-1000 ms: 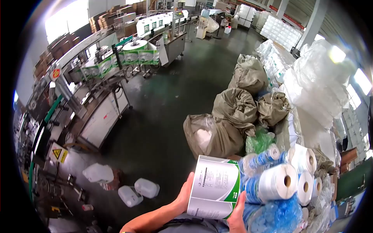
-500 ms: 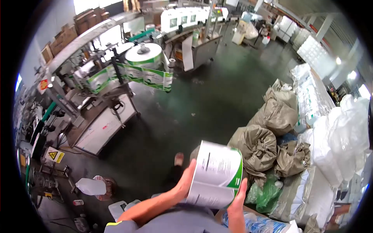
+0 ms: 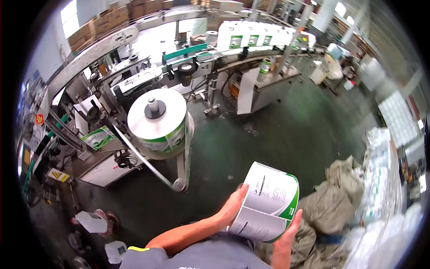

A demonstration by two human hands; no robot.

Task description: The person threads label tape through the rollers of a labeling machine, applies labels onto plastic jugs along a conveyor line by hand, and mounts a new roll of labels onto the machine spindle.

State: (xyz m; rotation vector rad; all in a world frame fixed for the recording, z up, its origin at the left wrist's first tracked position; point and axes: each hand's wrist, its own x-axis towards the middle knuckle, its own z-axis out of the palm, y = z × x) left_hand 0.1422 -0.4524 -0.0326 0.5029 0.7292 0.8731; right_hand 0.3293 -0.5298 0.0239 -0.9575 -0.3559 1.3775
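A printed label roll is resting in a two-handed grip at five o'clock.
A mounted label reel is standing between nine and ten o'clock, the left hand is clamping the roll's left side, the right hand is clamping its lower right side, and tan sacks are slumping at four.

Your view has swung left over the past second, so the large mounted roll now shows much bigger and nearer the middle, and the row of white bottles sits farther right. The held label roll, your left hand and your right hand have shifted rightward in view. The sacks have slid toward the lower right corner, while the blue-and-white spools have dropped out of sight.
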